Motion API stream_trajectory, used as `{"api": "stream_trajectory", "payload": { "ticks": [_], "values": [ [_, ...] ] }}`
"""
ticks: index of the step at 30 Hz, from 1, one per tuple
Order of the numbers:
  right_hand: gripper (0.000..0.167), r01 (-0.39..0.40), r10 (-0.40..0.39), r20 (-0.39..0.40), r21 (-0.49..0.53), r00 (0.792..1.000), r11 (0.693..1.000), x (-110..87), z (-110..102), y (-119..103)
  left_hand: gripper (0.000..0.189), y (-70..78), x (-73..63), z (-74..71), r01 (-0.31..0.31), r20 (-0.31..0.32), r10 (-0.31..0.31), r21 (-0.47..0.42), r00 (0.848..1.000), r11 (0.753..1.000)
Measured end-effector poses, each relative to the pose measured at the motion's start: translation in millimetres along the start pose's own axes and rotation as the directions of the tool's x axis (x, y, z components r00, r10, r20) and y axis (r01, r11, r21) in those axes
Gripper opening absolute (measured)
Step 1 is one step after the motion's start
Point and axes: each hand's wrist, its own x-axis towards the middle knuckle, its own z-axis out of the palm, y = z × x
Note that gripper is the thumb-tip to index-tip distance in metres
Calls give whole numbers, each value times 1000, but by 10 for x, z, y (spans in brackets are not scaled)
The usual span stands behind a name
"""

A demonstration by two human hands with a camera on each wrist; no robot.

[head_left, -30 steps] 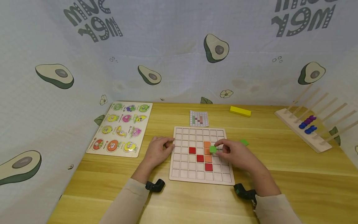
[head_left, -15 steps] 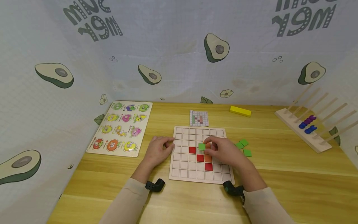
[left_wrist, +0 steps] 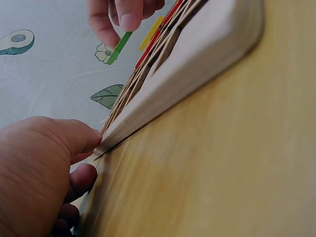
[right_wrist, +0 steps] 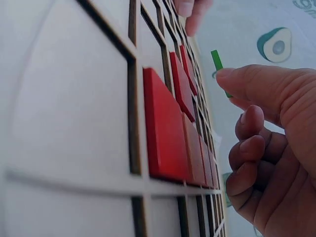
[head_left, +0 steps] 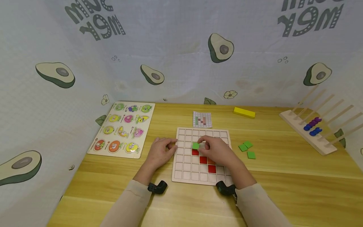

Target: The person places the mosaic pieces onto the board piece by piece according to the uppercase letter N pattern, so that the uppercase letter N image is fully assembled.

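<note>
My right hand [head_left: 216,151] pinches a thin green square tile [head_left: 195,145] between thumb and finger. The tile hovers over the wooden grid board [head_left: 181,176], overlapping the cell above a red tile [head_left: 195,152] in the head view. Edge-on in the right wrist view, the green tile [right_wrist: 216,60] stands off the board's surface. More red tiles [head_left: 203,160] step down diagonally, and orange ones [head_left: 211,161] beside them are mostly covered by my right hand. At the board's left edge, my left hand [head_left: 161,153] rests its fingertips against the rim, the other fingers loosely bent.
Several green tiles [head_left: 251,155] lie right of the board. Behind it is a printed pattern card [head_left: 202,119]. A yellow block [head_left: 244,113] sits farther back. To the left lies a fruit puzzle board [head_left: 122,153]; at right stands a pegged bead rack [head_left: 329,148] with blue and purple beads.
My right hand has carried the green tile leftward across the board, from over the orange column to just above the upper red tile. Loose green tiles at right are uncovered. My left hand stays put.
</note>
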Motion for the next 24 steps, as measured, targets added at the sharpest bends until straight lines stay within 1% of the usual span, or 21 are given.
{"api": "stream_trajectory", "payload": {
  "ticks": [4,11,17,24],
  "values": [
    [24,-27,27,11,-8,1000,1000,66,51,-61,27,0,0,-6,-3,-1,3,2,1000,1000],
    [26,-21,21,-5,-71,1000,997,176,123,-165,27,-2,-3,-9,-6,0,6,12,1000,1000],
    [26,-39,38,-7,-90,999,995,221,164,-220,27,8,-4,-12,0,3,0,9,1000,1000],
    [25,-27,25,-14,-128,1000,991,246,175,-238,27,10,-3,-11,1,3,-1,8,1000,1000]
  ]
}}
